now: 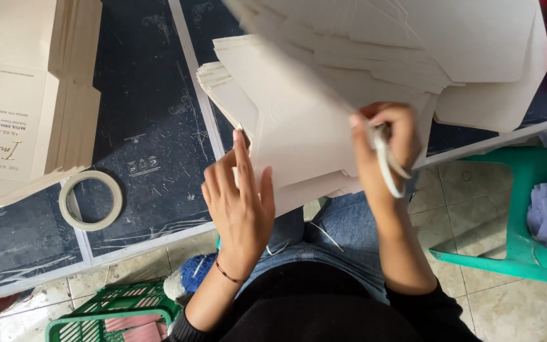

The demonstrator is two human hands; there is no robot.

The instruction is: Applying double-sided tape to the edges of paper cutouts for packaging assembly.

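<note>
My left hand lies flat with fingers spread on the stack of cream card sheets at the near edge of the worktop, its grip wide and holding nothing, only pressing. My right hand has its grip closed around a white strip that loops out below my fingers, just at the stack's right side. To do this well, I judge the left palm should keep the fanned sheets from sliding off the near edge while the right works the strip close to the cards. A roll of tape lies near the front edge to the left, beyond it a pile of printed cards at the left edge. A green stool stands by my right elbow, a green basket below.
</note>
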